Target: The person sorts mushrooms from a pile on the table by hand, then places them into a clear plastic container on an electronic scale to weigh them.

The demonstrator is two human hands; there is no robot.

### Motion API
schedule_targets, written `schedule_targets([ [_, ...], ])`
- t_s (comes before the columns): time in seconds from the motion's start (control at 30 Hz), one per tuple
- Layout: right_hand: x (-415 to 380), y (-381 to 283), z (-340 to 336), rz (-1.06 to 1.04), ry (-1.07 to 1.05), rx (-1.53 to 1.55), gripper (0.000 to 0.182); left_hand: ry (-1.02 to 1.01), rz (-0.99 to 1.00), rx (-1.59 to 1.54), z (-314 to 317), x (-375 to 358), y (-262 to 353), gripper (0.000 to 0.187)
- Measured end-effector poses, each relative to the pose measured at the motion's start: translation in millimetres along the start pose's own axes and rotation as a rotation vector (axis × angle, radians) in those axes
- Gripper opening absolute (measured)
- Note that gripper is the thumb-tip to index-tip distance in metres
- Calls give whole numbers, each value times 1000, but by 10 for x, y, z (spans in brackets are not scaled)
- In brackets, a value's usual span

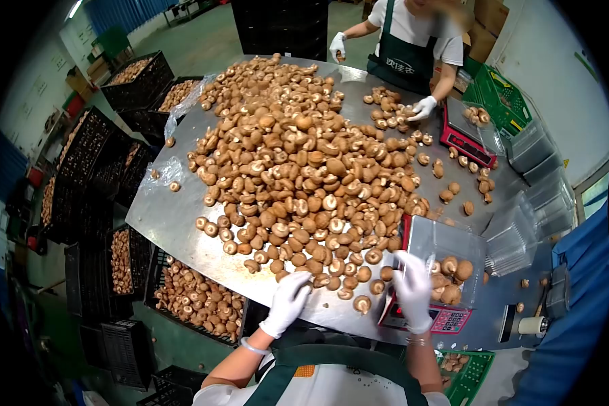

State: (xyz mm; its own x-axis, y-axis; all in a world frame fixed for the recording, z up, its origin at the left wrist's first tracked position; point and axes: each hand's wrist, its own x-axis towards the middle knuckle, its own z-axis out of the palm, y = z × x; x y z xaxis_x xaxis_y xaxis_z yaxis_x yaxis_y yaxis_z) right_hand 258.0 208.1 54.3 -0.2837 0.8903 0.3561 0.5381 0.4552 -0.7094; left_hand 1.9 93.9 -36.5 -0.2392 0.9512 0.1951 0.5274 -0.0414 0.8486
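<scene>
A large heap of brown mushrooms (298, 162) covers the metal table (183, 230). My left hand (289, 301), in a white glove, is at the near edge of the heap with its fingers curved against mushrooms; whether it grips one is hidden. My right hand (413, 287), also gloved and blurred by motion, is over the left side of the red scale (446, 319). Its fingers are smeared, so what it holds cannot be made out. On the scale, just right of that hand, a clear plastic tray (477, 237) holds several mushrooms (451, 277).
Across the table a co-worker in a green apron (402, 61) has gloved hands near mushrooms and a second scale (467, 145). Clear trays (517, 237) are stacked at the right. Black crates (149, 267) stand on the left; a green crate (477, 372) is low right.
</scene>
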Motion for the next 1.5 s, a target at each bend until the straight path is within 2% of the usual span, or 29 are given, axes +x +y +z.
schedule_targets([
  [0.07, 167, -181, 569, -32, -186, 107, 31, 88, -122, -3, -231, -19, -328, 29],
  [0.1, 257, -260, 859, -48, -267, 123, 31, 134, -79, 89, -383, 65, -350, 31],
  [0.17, 388, -256, 1465, -72, -309, 91, 33, 220, -94, 73, -556, 270, -513, 33],
  [0.27, 481, -100, 2203, -198, -347, -242, 33, 280, -6, 136, -699, 675, -742, 40],
  [0.3, 508, -144, 2282, -230, -348, -352, 31, 262, 6, 180, -682, 797, -868, 45],
  [0.37, 530, -132, 2383, -227, -299, -331, 26, 194, 42, 315, -701, 1050, -895, 48],
  [0.43, 517, -114, 2334, -118, -260, -113, 21, 111, 141, 400, -694, 1244, -994, 54],
  [0.47, 523, -45, 2324, -82, -200, -24, 19, 33, 121, 458, -691, 1283, -1057, 55],
  [0.57, 523, -19, 2185, 44, -260, 7, 25, -38, 57, 385, -759, 1342, -1127, 52],
  [0.63, 515, -84, 2238, 53, -308, -33, 30, 113, 112, 219, -830, 1284, -1084, 44],
  [0.7, 500, -204, 2340, -1, -327, -170, 36, 84, -296, -350, -952, 1237, -897, 38],
  [0.73, 492, -216, 2424, -46, -289, -232, 33, 61, -476, -751, -1014, 1221, -884, 39],
  [0.77, 486, -217, 2483, -92, -250, -292, 30, 3, -477, -1241, -1003, 1191, -1072, 43],
  [0.83, 491, -194, 2512, -65, -247, -290, 27, -120, -635, -1724, -1082, 1177, -1093, 44],
  [0.9, 492, -145, 2497, -16, -217, -217, 19, -108, -639, -1726, -1136, 1164, -999, 47],
  [0.97, 471, 33, 2458, 0, -149, -39, 17, -11, -592, -1676, -1173, 1154, -946, 49],
  [1.0, 453, 106, 2424, -28, -127, -13, 20, 9, -576, -1518, -1133, 1148, -1044, 49],
  [1.03, 455, 50, 2384, -25, -127, -17, 20, 101, -589, -1373, -1118, 1159, -944, 37],
  [1.1, 435, -91, 2353, -1, -285, -206, 25, -34, -471, -652, -994, 1172, -1099, 26],
  [1.13, 440, -101, 2387, -1, -329, -341, 29, -25, -267, -307, -890, 1204, -1074, 18],
  [1.17, 443, -83, 2434, 3, -362, -408, 31, 23, 59, 16, -809, 1212, -1052, 28],
  [1.23, 452, -71, 2443, -41, -389, -404, 35, -76, 186, 443, -653, 1208, -1003, 43],
  [1.27, 450, -69, 2438, -43, -421, -401, 36, -213, 203, 556, -621, 1236, -1012, 50],
  [1.3, 450, -54, 2426, -32, -435, -377, 35, -202, 233, 599, -563, 1265, -1017, 47],
  [1.37, 440, 25, 2433, 56, -356, -207, 31, -217, 141, 514, -545, 1317, -960, 44],
  [1.4, 454, 94, 2425, 127, -311, -43, 29, -136, 118, 387, -546, 1334, -972, 42],
  [1.43, 462, 149, 2368, 235, -339, 126, 32, -1, 207, 205, -579, 1338, -951, 36],
  [1.5, 438, 262, 2328, 390, -219, 572, 35, -225, -411, -502, -645, 1300, -903, 30],
])
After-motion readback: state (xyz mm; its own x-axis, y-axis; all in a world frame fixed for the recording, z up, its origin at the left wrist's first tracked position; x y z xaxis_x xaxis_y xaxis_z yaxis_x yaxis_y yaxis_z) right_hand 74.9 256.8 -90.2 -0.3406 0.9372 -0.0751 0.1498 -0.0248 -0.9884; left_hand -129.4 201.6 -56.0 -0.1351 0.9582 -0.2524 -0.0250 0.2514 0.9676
